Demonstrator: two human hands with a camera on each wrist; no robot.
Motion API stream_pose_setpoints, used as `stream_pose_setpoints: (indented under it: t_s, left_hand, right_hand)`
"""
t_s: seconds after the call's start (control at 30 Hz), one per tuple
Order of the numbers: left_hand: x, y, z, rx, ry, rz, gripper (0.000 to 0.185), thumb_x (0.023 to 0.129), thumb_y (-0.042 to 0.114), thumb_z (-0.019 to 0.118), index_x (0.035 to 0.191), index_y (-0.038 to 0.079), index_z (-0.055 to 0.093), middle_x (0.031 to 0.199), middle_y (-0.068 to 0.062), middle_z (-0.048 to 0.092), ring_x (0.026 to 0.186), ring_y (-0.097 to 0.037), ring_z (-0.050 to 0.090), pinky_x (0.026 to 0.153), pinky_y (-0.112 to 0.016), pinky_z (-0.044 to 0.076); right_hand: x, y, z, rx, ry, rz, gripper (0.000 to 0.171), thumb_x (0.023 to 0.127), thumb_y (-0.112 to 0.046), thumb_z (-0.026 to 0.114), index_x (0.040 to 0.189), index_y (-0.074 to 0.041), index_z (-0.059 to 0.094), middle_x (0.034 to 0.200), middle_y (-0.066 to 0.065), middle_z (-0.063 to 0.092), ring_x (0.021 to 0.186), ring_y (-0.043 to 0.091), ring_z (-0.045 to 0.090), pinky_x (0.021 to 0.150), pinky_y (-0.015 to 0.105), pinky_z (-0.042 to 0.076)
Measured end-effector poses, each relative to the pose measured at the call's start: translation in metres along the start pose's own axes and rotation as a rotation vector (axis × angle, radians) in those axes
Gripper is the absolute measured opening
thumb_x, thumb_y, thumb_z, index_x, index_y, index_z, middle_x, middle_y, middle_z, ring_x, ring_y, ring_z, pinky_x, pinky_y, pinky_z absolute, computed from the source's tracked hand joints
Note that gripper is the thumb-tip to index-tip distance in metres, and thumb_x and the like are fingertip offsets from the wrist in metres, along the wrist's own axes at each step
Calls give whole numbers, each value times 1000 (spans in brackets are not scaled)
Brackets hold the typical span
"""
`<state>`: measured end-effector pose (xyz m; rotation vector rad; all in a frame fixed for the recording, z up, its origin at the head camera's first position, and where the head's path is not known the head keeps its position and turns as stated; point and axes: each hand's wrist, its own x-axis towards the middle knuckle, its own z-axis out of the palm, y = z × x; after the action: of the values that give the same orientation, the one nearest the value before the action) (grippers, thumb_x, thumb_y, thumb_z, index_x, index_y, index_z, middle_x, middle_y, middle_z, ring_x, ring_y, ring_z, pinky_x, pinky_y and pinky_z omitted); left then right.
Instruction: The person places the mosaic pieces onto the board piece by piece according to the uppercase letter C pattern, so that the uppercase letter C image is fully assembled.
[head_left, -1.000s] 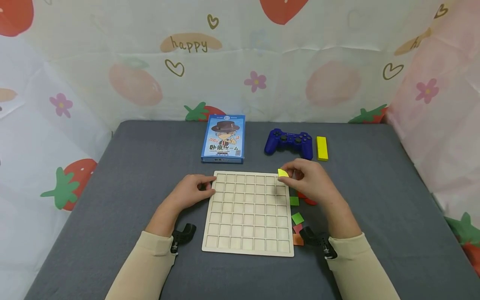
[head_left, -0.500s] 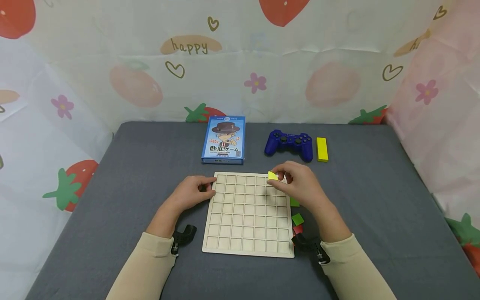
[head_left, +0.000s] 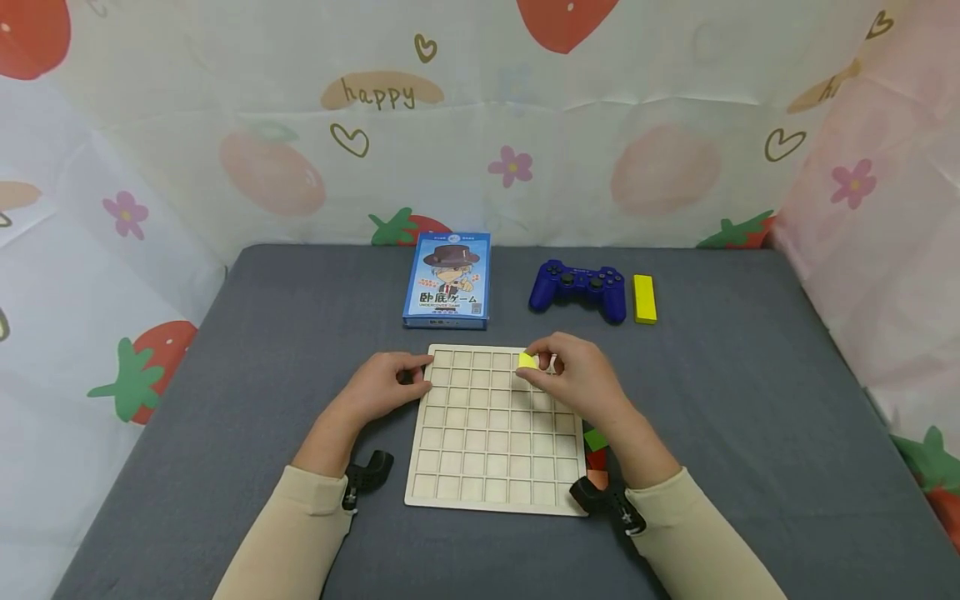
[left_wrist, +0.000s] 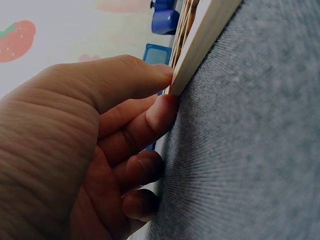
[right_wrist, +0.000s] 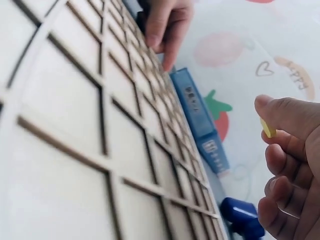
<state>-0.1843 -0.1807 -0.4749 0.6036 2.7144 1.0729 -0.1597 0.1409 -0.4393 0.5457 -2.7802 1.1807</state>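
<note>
My left hand [head_left: 378,385] rests its fingertips, thumb and forefinger apart, against the left edge of the gridded board [head_left: 486,462], probably to steady it. My right hand [head_left: 577,379] pinches the small yellow piece [head_left: 526,361], likely for fine control, above the board's far right part, well right of my left hand.

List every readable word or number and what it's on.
"happy": backdrop, left of centre
"hi" (probably): backdrop, upper right
"卧底ゲーム": blue box
"UNDERCOVER GAME": blue box, below
Other print on the blue box, any controller markings: too small or blurred.
No readable numbers.
</note>
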Motion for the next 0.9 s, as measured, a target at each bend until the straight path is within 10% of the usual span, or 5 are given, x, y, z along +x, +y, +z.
stream_pose_setpoints:
  t_s: [0.9]
  left_hand:
    - [-1, 4, -1, 8, 3, -17, 45, 93, 17, 75, 134, 1, 67, 78, 5, 60, 69, -14, 51, 68, -34, 41]
  right_hand:
    - [1, 19, 29, -104, -68, 109, 23, 86, -33, 85, 100, -16, 79, 78, -8, 58, 75, 14, 53, 67, 33, 43]
